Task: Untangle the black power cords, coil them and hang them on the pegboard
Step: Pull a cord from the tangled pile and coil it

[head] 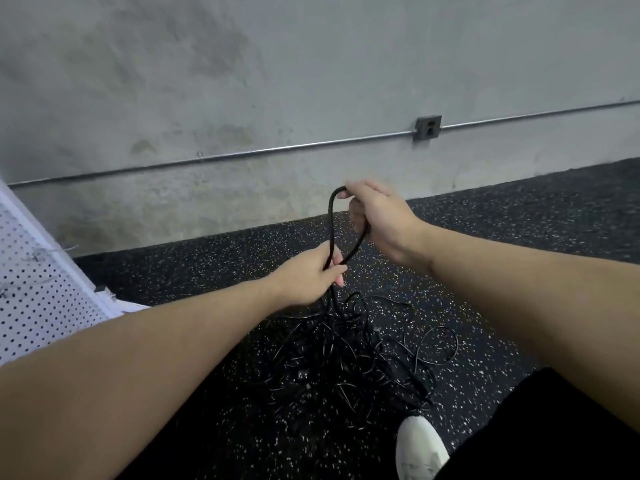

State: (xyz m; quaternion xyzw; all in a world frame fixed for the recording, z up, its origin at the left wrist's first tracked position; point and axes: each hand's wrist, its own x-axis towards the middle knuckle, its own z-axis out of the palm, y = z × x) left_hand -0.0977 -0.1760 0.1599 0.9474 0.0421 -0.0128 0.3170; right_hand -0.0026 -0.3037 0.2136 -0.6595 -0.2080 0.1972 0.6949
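Note:
A tangled pile of black power cords (349,355) lies on the dark speckled floor in front of me. One black cord (331,223) rises from the pile in a loop between my hands. My left hand (311,275) grips both strands at the bottom of the loop. My right hand (377,216) holds the top of the loop, higher and to the right. The white pegboard (38,299) leans at the left edge, with metal hooks on it.
A grey concrete wall (277,81) stands behind, with a metal conduit (242,154) and an outlet box (428,127). My white shoe (420,448) stands at the pile's near right edge. Speckled rubber floor (519,209) stretches to the right.

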